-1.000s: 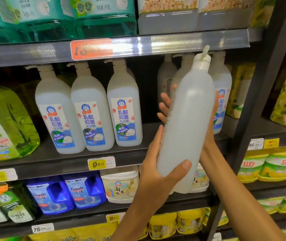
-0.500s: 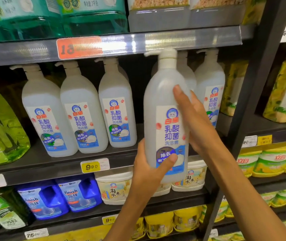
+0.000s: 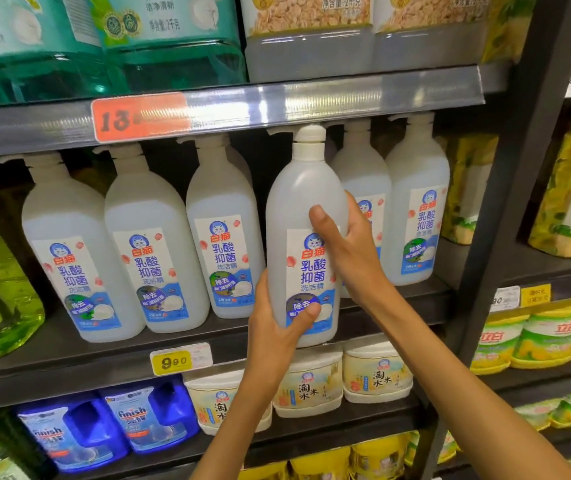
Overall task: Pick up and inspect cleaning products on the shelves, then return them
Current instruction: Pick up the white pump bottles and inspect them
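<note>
Detergent bottle [image 3: 306,216] is upright and clear of the middle shelf [image 3: 69,355], hanging in the gap between two rows of its twins, and that gap is where you could come unstuck: swing the base in crooked and it may knock the neighbour bottle [image 3: 225,230] on one side or the pair on the other. Its pump cap sits just under the upper shelf rail [image 3: 346,102], so lifting further risks a bump. Your left hand [image 3: 277,334] wraps the lower body, thumb across the label; your right hand [image 3: 346,251] clasps the shoulder from the side, thumb forward. Whether the base overhangs the shelf lip is hard to judge here.
</note>
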